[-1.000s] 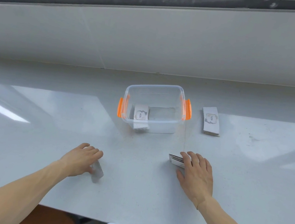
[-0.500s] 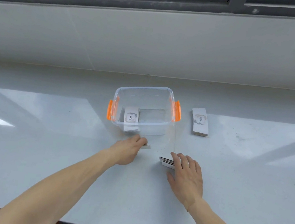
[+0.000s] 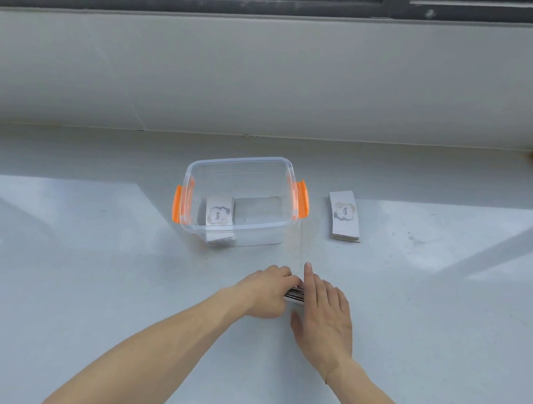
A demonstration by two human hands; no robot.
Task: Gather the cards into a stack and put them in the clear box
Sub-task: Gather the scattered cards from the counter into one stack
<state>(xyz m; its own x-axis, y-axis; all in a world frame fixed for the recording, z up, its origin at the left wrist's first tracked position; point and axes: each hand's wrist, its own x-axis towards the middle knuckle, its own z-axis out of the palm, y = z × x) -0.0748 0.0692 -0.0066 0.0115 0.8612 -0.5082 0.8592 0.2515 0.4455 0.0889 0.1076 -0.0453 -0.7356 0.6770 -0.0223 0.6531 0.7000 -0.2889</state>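
Cards (image 3: 294,296) were being squared into one stack on the white counter (image 3: 64,242), just in front of the clear box (image 3: 237,232). A second before, the left hand (image 3: 266,292) had been well off to the left with a few loose cards; it had since crossed over and pressed them against the pile. The right hand (image 3: 322,316) lay flat on the pile's other side, fingers extended, bracing rather than gripping. Further right, another stack (image 3: 343,216) waited beside the box, ungathered.
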